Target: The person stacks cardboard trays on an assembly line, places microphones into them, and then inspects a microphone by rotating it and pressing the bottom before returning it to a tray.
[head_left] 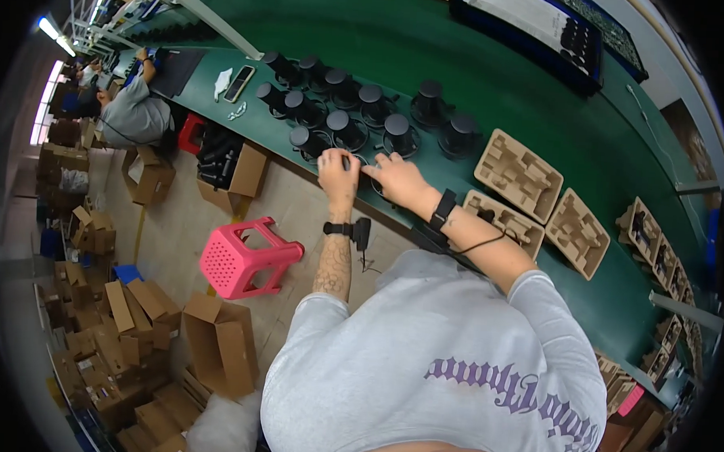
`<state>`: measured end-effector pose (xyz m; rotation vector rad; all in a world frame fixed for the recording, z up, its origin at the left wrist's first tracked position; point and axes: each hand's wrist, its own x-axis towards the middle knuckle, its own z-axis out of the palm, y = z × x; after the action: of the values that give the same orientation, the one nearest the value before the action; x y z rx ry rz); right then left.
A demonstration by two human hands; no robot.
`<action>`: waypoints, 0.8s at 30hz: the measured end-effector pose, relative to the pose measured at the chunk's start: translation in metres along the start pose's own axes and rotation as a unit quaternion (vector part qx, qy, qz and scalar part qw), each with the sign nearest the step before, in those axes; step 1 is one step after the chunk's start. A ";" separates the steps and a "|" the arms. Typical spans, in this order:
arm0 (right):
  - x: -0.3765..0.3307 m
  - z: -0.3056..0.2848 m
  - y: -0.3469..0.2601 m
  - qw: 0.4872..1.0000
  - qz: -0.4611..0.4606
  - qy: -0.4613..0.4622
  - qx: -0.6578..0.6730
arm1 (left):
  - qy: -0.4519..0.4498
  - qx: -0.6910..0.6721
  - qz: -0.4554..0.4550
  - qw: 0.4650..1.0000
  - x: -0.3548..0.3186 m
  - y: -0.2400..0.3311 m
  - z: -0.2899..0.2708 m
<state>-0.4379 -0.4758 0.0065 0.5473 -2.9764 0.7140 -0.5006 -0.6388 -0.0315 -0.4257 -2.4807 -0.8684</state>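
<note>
A perforated pink plastic stool [225, 262] stands at eight o'clock; at twelve, a curled left hand [338, 173] works beside matte, flat-topped black cones [347, 130] and a bent-fingered right hand [398, 177], both grips unclear; moulded fibre trays [534, 168] lie toward two.

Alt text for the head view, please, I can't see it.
The person's left hand and right hand are close together at the front edge of a green bench, beside clustered black cup-shaped parts; what they hold is unclear. Brown moulded trays lie to the right; a pink stool and cardboard boxes stand on the floor to the left.
</note>
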 end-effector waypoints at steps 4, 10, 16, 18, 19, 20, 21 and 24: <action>-0.036 -0.014 0.027 0.999 0.008 0.032 0.042 | 0.103 -0.064 -0.049 0.991 0.005 -0.017 -0.033; -0.150 -0.086 0.038 0.909 0.184 0.289 0.237 | -0.131 0.085 -0.088 0.984 0.064 -0.049 -0.092; -0.201 -0.086 0.141 0.723 0.579 0.318 0.204 | -0.257 0.153 -0.077 0.951 0.076 -0.083 -0.055; -0.209 -0.079 0.161 0.718 0.588 0.260 0.267 | -0.247 0.135 -0.069 0.957 0.067 -0.086 -0.061; -0.217 -0.073 0.175 0.732 0.587 0.227 0.261 | -0.233 0.119 -0.066 0.963 0.063 -0.086 -0.066; -0.199 -0.091 0.161 0.685 0.649 0.203 0.261 | -0.203 0.097 -0.036 0.974 0.052 -0.092 -0.078; -0.206 -0.089 0.170 0.677 0.654 0.213 0.261 | -0.176 0.069 0.005 0.982 0.047 -0.093 -0.092; -0.212 -0.088 0.189 0.770 0.598 0.094 0.203 | -0.143 -0.149 -0.113 0.972 0.019 -0.097 -0.150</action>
<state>-0.3092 -0.2096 -0.0209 -1.4976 -2.6132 1.3070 -0.5091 -0.8058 0.0332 -0.3951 -2.7040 -1.3702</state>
